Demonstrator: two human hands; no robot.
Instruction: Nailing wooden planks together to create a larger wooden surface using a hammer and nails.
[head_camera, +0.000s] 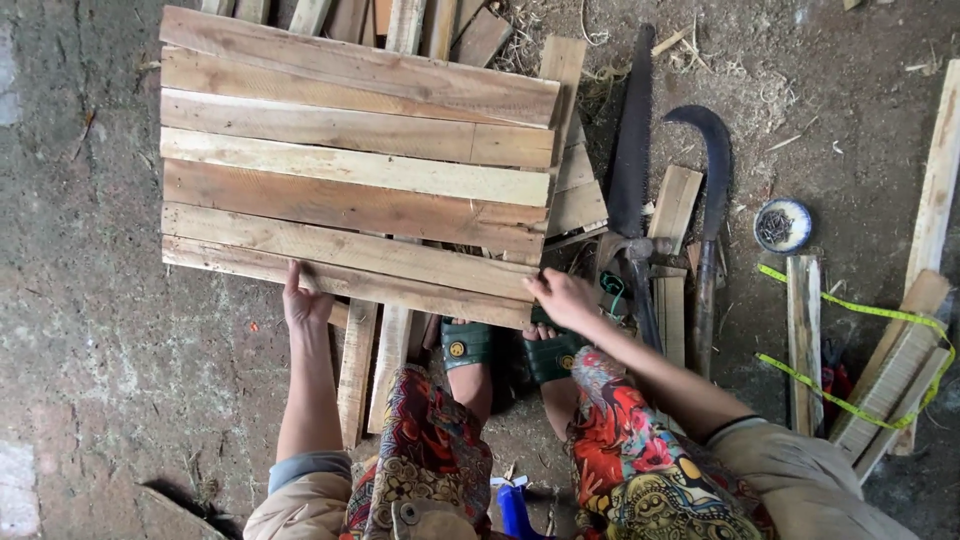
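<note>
Seven pale wooden slats are seen laid side by side into a flat panel (355, 160) on the dirt floor (90, 330), resting on cross-pieces whose ends stick out beneath the near and far edges. The slats appear already assembled, though whether every one is nailed cannot be told; the nearest slat (400, 285) is the one being handled, so the near edge is judged to be the part left to finish. The left hand (305, 300) is closed over that slat's near edge, thumb on top, the arm stretched straight forward. The right hand (562, 297) is pinched on the slat's right end, the forearm angled in from the right. Just beside the panel are laid a hand saw (632, 140), a hammer (640, 270), a curved billhook (712, 190) and a small dish of nails (783, 225).
</note>
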